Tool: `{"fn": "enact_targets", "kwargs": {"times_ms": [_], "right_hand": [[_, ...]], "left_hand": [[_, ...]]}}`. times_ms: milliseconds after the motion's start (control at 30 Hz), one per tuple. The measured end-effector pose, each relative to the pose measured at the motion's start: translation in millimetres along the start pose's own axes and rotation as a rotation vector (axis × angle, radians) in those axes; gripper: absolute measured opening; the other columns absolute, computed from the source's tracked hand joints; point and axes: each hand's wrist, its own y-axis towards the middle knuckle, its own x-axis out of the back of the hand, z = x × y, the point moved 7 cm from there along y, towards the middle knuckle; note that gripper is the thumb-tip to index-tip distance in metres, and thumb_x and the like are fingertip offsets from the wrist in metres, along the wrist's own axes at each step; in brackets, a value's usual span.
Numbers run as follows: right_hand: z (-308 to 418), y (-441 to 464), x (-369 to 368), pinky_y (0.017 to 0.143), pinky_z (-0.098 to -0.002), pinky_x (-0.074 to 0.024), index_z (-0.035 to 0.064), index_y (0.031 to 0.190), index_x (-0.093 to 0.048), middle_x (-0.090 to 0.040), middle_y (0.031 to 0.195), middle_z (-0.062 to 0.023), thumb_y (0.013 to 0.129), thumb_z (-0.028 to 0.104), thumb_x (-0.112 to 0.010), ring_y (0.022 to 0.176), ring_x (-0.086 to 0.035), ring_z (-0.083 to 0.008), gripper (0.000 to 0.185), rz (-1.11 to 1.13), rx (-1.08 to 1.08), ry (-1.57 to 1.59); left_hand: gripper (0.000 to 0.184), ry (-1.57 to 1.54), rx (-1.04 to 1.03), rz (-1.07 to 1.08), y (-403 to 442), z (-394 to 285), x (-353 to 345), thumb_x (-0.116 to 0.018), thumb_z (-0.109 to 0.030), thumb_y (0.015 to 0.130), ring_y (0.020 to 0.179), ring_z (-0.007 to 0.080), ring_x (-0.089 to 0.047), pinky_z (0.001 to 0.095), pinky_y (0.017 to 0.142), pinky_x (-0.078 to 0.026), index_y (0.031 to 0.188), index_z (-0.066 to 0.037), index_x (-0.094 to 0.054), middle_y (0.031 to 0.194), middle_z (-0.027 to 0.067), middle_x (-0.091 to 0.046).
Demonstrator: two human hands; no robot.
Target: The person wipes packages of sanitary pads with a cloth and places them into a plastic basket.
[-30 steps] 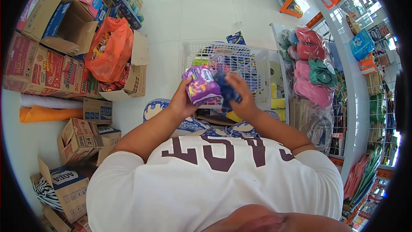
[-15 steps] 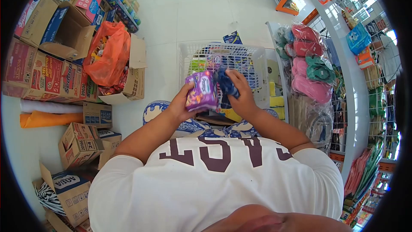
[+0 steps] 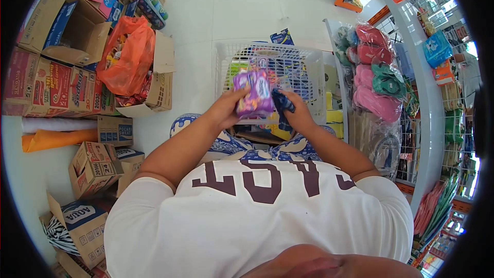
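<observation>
"AQUA" on a carton (image 3: 90,231)

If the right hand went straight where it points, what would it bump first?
Probably the purple pack in the left hand, though depth is unclear: the right hand might slip past it.

Purple packet (image 3: 254,93): glossy plastic film, crinkled. Dark blue checked rag (image 3: 283,104): soft cloth, matt. Basket (image 3: 222,67): translucent plastic, perforated. Orange bag (image 3: 126,59): thin plastic, wrinkled, slight sheen. Cartons (image 3: 91,167): matt brown cardboard, printed. Floor (image 3: 226,5): smooth, glossy tile. Slippers (image 3: 378,104): under clear shiny plastic wrap. Shirt (image 3: 247,226): matt white cloth.
</observation>
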Motion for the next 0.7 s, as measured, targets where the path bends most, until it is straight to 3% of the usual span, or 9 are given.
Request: {"fn": "enact_targets", "kwargs": {"times_ms": [100,133,200,233,367,433,533,667,700], "right_hand": [[-17,-9,-15,0.105,-0.0385,-0.0396,0.0118,0.131,-0.054,-0.055,0.127,-0.0174,0.076,-0.005,-0.060,0.123,-0.050,-0.0349,0.058,0.087,-0.089,-0.024],[-20,-11,-20,0.104,-0.0384,-0.0399,0.0111,0.131,-0.055,-0.055,0.127,-0.0179,0.077,-0.004,-0.061,0.123,-0.051,-0.0349,0.056,0.109,-0.104,-0.002],[-23,-13,-23,0.104,-0.0384,-0.0401,0.0103,0.130,-0.055,-0.056,0.126,-0.0183,0.077,-0.003,-0.061,0.123,-0.051,-0.0348,0.055,0.129,-0.122,0.018],[-21,-14,-24,0.104,-0.0381,-0.0403,0.0094,0.130,-0.055,-0.057,0.126,-0.0185,0.077,-0.002,-0.061,0.122,-0.052,-0.0348,0.054,0.149,-0.133,0.027],[-37,-17,-25,0.103,-0.0369,-0.0407,0.0065,0.131,-0.054,-0.057,0.126,-0.0185,0.079,0.001,-0.061,0.119,-0.054,-0.0345,0.053,0.174,-0.165,0.023],[-48,-16,-26,0.103,-0.0367,-0.0409,0.0061,0.132,-0.054,-0.057,0.126,-0.0186,0.079,0.003,-0.062,0.119,-0.054,-0.0342,0.054,0.180,-0.228,0.059],[-53,-15,-26,0.102,-0.0362,-0.0412,0.0058,0.132,-0.053,-0.057,0.127,-0.0186,0.078,0.004,-0.063,0.118,-0.054,-0.0334,0.055,0.195,-0.299,0.079],[-47,-10,-29,0.101,-0.0356,-0.0415,0.0057,0.133,-0.053,-0.056,0.127,-0.0189,0.078,0.005,-0.063,0.119,-0.055,-0.0327,0.055,0.244,-0.259,0.027],[-49,-9,-30,0.101,-0.0356,-0.0415,0.0057,0.133,-0.053,-0.056,0.127,-0.0189,0.078,0.005,-0.063,0.119,-0.055,-0.0327,0.055,0.243,-0.260,0.029]], "left_hand": [[0.063,-0.154,-0.232,0.095,21,-28,-15,-0.066,-0.027,0.090,0.129,0.0251,-0.047,0.0477,0.108,-0.037,0.141,-0.007,-0.035,0.135,0.0153,-0.050],[0.063,-0.156,-0.228,0.093,25,-29,-13,-0.066,-0.027,0.090,0.129,0.0251,-0.047,0.0477,0.108,-0.037,0.141,-0.007,-0.035,0.135,0.0153,-0.050],[0.081,-0.005,-0.345,-0.440,23,-37,27,-0.067,-0.027,0.087,0.144,0.0330,-0.021,0.0493,0.118,-0.015,0.149,-0.004,-0.019,0.152,0.0214,-0.026],[0.093,0.149,-0.357,-0.412,22,-39,35,-0.069,-0.026,0.084,0.147,0.0339,-0.007,0.0500,0.118,-0.007,0.152,-0.006,-0.007,0.157,0.0207,-0.011],[0.094,0.296,-0.302,-0.554,8,-24,78,-0.072,-0.027,0.081,0.144,0.0344,-0.015,0.0483,0.116,-0.014,0.151,-0.008,-0.013,0.154,0.0210,-0.017],[0.096,0.517,-0.328,-0.735,-4,-23,106,-0.075,-0.027,0.078,0.135,0.0307,-0.030,0.0445,0.109,-0.029,0.150,-0.009,-0.015,0.148,0.0185,-0.024],[0.094,0.763,-0.331,-0.904,-15,-20,146,-0.076,-0.027,0.077,0.132,0.0307,-0.034,0.0413,0.104,-0.035,0.149,-0.008,-0.019,0.149,0.0185,-0.023],[0.089,0.680,-0.299,-0.850,-13,-18,152,-0.076,-0.026,0.077,0.136,0.0324,-0.029,0.0424,0.108,-0.031,0.146,-0.006,-0.023,0.149,0.0195,-0.023],[0.088,0.686,-0.246,-0.827,-7,-13,158,-0.076,-0.025,0.077,0.131,0.0316,-0.034,0.0420,0.105,-0.034,0.145,-0.006,-0.024,0.145,0.0193,-0.029]]}}
